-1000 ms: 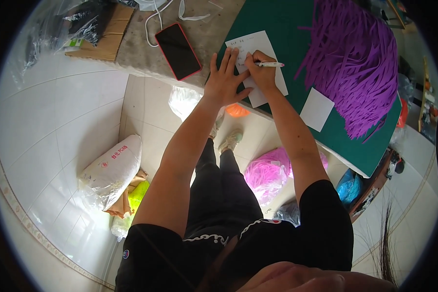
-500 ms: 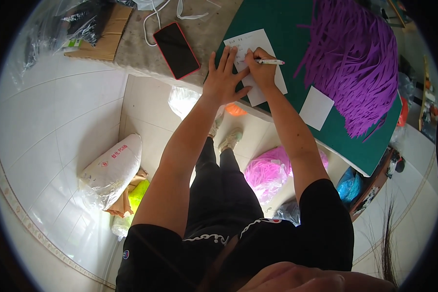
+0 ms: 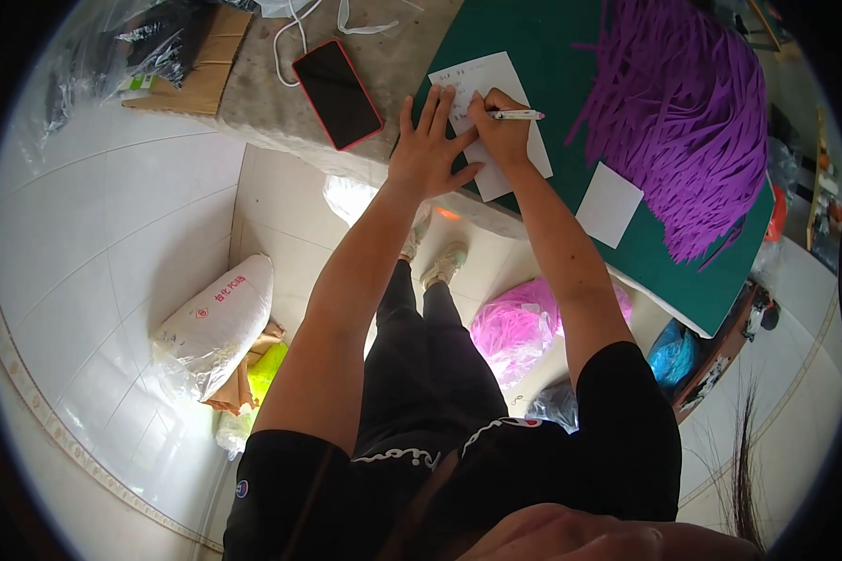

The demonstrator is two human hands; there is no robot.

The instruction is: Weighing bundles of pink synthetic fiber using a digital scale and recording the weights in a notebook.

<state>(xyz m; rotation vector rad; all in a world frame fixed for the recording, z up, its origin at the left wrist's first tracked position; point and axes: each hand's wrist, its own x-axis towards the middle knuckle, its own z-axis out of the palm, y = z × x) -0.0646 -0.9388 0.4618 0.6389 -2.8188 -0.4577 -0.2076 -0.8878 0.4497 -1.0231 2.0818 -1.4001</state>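
A sheet of white paper with handwriting on its upper left lies on a green mat. My left hand rests flat on the sheet's left side, its fingers spread. Over the middle of the sheet, my right hand is closed around a white pen, whose back end points right. The pen's tip is hidden by my fingers. A smaller blank white paper sits to the right of my right forearm.
A large heap of purple strips covers the mat's right part. Left of my hands lies a black phone with a red edge, near a white cable. Below the table are a white sack, a bag of pink strips and a blue bag.
My right hand has shifted very slightly left with the pen on the sheet. My left hand stays flat in nearly the same spot.
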